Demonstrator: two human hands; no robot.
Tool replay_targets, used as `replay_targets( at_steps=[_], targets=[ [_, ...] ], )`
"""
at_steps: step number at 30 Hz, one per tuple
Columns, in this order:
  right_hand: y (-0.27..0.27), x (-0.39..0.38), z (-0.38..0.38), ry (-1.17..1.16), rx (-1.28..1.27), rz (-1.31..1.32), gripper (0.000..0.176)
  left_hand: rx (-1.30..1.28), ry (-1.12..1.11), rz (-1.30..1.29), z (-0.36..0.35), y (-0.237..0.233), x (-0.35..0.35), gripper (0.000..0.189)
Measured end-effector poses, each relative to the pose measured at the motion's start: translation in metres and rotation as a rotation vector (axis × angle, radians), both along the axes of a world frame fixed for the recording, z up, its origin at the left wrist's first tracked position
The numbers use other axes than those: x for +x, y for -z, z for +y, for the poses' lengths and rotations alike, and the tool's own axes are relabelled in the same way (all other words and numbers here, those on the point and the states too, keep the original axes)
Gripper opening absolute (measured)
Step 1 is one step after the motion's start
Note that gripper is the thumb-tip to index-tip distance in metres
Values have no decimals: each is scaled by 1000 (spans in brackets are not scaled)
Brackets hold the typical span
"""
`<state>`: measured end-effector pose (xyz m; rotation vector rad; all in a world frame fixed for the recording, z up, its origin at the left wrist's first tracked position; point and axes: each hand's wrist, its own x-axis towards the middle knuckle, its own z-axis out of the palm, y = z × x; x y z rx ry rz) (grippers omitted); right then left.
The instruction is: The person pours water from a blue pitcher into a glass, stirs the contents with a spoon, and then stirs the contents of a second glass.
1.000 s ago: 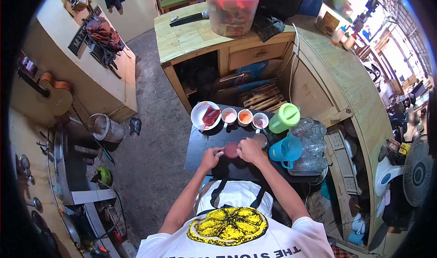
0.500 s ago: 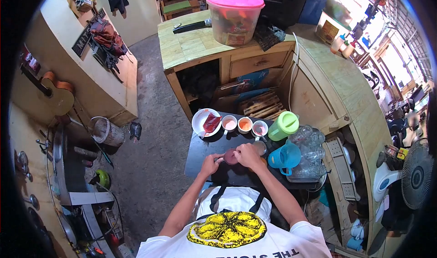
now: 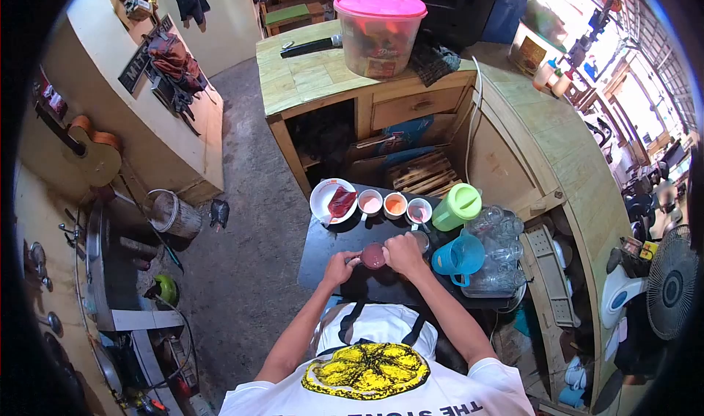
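Note:
A mug of dark reddish-pink liquid is in front of me, low over the black table. My left hand is closed at its left side, on what looks like the handle. My right hand is curled at the mug's right edge; whatever its fingers hold is hidden. Just behind that hand stands a clear glass, partly covered. Beyond are a white bowl with a dark red packet, and cups with pale pink, orange and pink contents, the last with a utensil in it.
On the right of the black table stand a green lidded pitcher, a blue jug and a tray of several glass mugs. A wooden counter rises behind, bearing a pink-lidded tub. A fan is at far right.
My right hand has shifted slightly right, off the top of the mug, so more of the liquid shows. My left hand stays at the mug's left side.

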<state>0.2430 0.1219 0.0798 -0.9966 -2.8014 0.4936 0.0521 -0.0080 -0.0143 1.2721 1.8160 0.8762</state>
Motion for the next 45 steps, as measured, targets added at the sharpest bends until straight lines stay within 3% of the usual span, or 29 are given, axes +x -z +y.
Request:
replay_targets(
  at_steps=[2,5,8,11,14,17,20,23,26,32,35,38,41,45],
  targets=[
    [-3,4,-2,-30,-23,-55,25,-2,5,4,1,4,-1,28],
    [-14,2,-6,-39,-250,84,25,-33,9,9,2,-2,-1,28],
    [-11,0,-4,68,-71,127,24,-29,13,2,3,-2,-1,27],
    [2,3,0,47,-23,-58,23,-27,8,5,1,2,-2,27],
    [-4,5,-4,-97,-210,-8,24,-24,5,4,2,4,-1,28],
    [3,-1,-6,-37,-109,134,23,-5,9,2,1,6,-2,29],
    [4,-1,-3,47,24,72,23,-19,9,2,0,0,-1,29],
    [6,3,-3,6,-26,-49,23,-38,5,10,0,-1,0,29],
    [-9,4,-7,-71,-201,42,23,-41,13,19,1,-6,0,30],
    [-10,4,-3,30,53,54,22,-21,14,9,0,0,0,29],
    [-3,9,-3,-43,7,-31,22,-19,14,16,0,-2,0,29],
    [4,9,-6,-98,-160,52,24,6,25,12,1,-1,0,30],
    [2,3,-6,23,-31,146,23,10,28,27,1,4,-3,30],
    [-4,6,-4,9,28,14,23,-12,31,13,1,6,-1,30]
  ],
)
